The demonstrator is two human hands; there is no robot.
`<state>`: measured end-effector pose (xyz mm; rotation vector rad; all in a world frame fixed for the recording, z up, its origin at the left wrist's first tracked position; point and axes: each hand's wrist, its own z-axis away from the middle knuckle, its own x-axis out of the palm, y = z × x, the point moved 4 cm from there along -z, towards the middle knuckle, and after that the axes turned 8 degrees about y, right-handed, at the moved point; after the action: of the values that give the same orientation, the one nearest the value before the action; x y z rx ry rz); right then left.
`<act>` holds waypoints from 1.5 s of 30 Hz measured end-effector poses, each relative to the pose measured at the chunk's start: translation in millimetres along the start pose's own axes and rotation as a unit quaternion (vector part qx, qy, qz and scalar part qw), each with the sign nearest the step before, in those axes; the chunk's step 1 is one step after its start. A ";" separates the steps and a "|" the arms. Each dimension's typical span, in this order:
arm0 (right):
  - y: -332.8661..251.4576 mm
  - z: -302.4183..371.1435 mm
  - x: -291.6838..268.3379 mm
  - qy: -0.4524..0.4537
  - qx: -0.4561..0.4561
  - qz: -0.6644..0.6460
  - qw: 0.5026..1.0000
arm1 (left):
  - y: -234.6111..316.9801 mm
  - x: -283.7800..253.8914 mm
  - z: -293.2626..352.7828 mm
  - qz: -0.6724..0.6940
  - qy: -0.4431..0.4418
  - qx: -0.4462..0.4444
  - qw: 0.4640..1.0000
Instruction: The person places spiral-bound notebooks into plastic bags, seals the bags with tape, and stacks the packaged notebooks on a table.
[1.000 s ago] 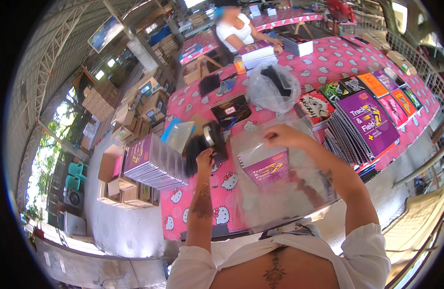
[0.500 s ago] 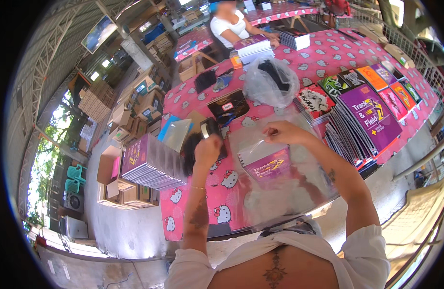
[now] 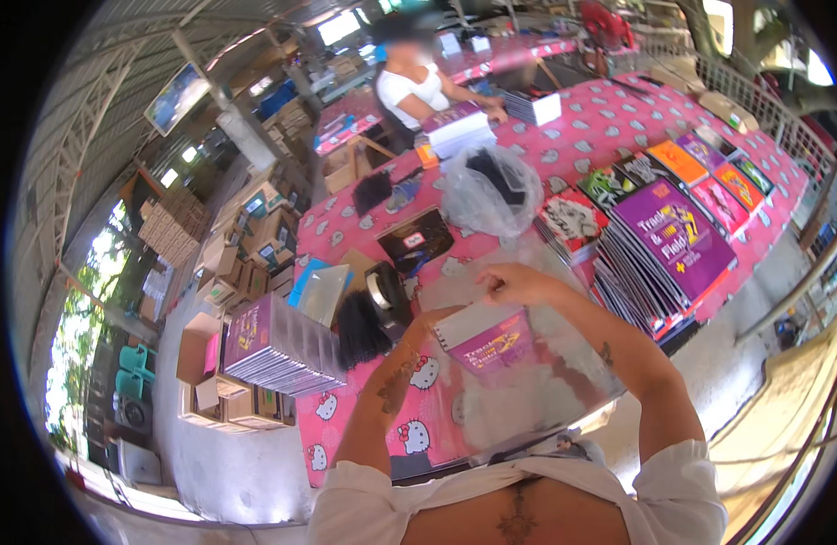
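A purple spiral-bound notebook [image 3: 493, 347] lies in front of me, with clear plastic [image 3: 518, 409] around and under it. My left hand [image 3: 436, 322] is at the notebook's upper left corner; its fingers are partly hidden and blurred. Just above the notebook's top edge is my right hand [image 3: 509, 283], fingers curled in a pinch; whatever they hold is too small to make out. A black tape dispenser [image 3: 387, 289] stands to the left of my hands, beside a black bristly bundle [image 3: 360, 329].
Plastic-wrapped purple notebooks [image 3: 282, 350] are stacked at the table's left edge. To the right are a pile of spiral notebooks [image 3: 677, 241] and several colourful covers [image 3: 677, 341]. A clear plastic bag [image 3: 491, 191] sits beyond my hands. A co-worker [image 3: 414, 91] sits at the far side.
My left hand has moved right, from the tape dispenser to the notebook's upper left corner. My right hand stays above the notebook, fingers still curled. The whole view has shifted slightly.
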<state>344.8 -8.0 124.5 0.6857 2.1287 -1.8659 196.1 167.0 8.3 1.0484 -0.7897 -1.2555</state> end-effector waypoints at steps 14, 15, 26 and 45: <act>-89.0 121.8 127.1 -0.180 -0.009 -0.119 0.977 | 143.4 119.6 71.9 -0.595 0.307 0.255 0.698; -64.3 129.6 150.8 -0.184 -0.007 -0.117 0.976 | 155.5 122.1 67.9 -0.576 0.269 0.197 0.746; 29.5 116.1 41.2 0.192 0.034 -0.363 0.911 | -48.2 96.0 155.4 0.083 0.413 0.201 0.885; -180.1 87.5 5.6 0.229 -0.203 0.087 0.948 | -52.8 -109.0 151.8 -0.072 0.636 0.076 0.764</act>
<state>241.0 -106.9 264.4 1.2447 2.5146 -1.1977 19.3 246.2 20.3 1.7657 0.2790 -0.3348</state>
